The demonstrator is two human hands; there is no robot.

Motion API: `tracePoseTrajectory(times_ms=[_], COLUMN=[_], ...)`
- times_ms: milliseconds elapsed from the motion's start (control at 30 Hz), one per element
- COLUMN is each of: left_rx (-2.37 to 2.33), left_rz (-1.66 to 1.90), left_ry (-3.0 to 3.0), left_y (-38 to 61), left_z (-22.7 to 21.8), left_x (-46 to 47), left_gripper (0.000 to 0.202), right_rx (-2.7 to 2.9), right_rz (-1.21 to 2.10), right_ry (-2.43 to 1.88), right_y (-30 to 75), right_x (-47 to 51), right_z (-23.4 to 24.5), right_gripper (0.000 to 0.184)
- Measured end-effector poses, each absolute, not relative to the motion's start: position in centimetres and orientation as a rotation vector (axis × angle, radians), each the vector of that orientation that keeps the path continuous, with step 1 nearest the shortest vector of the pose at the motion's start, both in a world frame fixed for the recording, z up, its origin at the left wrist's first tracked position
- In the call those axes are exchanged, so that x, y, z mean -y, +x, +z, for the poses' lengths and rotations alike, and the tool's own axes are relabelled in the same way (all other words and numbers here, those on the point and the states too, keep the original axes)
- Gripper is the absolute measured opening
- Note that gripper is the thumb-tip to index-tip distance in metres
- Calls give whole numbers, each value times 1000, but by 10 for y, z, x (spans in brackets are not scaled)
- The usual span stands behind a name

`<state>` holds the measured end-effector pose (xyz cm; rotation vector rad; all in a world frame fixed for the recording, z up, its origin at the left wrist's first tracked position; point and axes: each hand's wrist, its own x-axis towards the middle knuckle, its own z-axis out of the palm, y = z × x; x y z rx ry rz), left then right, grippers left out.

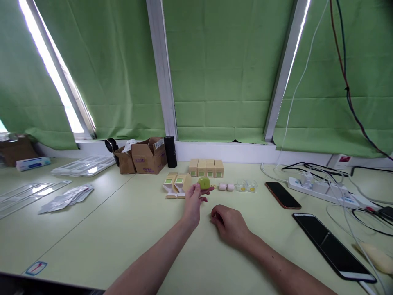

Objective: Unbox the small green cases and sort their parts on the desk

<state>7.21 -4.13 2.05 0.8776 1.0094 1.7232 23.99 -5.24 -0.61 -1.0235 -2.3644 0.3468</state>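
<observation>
Left hand [193, 201] pinches a small green case [204, 183] in its fingertips; right hand [230, 224] rests loosely curled and empty on the table [123, 229].

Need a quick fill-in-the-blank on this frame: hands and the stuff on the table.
1. The left hand holds a small ____ case in its grip.
2. Behind the case stands a row of ____ boxes.
3. The nearer phone lies to the ____ of the right hand.
Missing words: green; four; right.
</observation>
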Motion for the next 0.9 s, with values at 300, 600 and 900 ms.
tracePoseTrajectory(times_ms=[300,600,900], left_rx=[-744,-805,-1620], left_rz=[1573,1531,1823], left_ry=[565,620,1355], left_y=[71,70,34], left_z=[22,24,41], left_x=[41,42,12], left_gripper=[25,27,34], right_rx=[2418,2413,2398], right_rz=[446,476,499], right_ry=[-974,-976,-996], right_y=[243,244,244], right_x=[52,50,51], right_z=[0,0,3], right_gripper=[14,16,19])
